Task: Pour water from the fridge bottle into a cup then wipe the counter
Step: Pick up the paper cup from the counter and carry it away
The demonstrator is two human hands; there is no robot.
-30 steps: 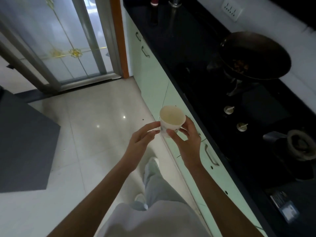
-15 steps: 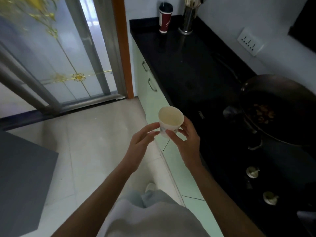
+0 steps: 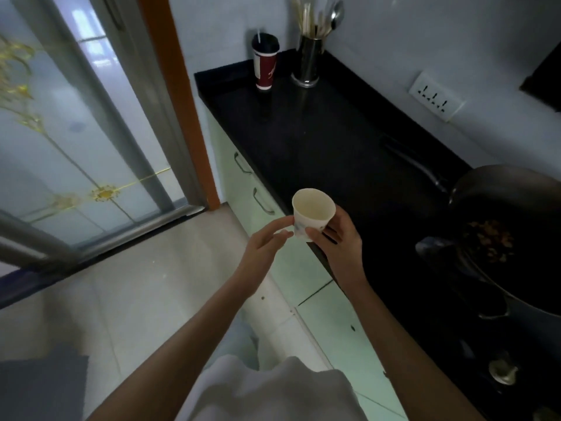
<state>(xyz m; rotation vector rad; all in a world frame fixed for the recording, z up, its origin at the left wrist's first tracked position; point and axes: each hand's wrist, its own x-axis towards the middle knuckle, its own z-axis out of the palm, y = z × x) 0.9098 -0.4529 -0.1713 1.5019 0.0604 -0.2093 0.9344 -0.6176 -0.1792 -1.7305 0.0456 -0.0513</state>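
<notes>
In the head view, a small paper cup (image 3: 312, 214) sits in the middle of the frame, up in the air, not on anything. The right hand (image 3: 338, 241) grips it from below, with the thumb in front and the fingers curled around the back. The left hand (image 3: 263, 247) is loose and open, and its fingertips just touch the cup's left side. The cup looks empty inside and tips a little toward the camera. Under it is the front edge of the black tabletop (image 3: 318, 141), which runs from the top middle to the lower right of the frame. No bottle shows, so the water is still to come. The cup is thin and soft, so a hard squeeze could crush it. If it is set too close to the edge, it could fall to the floor (image 3: 145, 287) at the lower left. A dark wok (image 3: 510, 238) with food stands at the right, close by; a bump there could spill things. A tall red cup (image 3: 265, 66) and a metal holder (image 3: 308, 63) stand far back at the top.
</notes>
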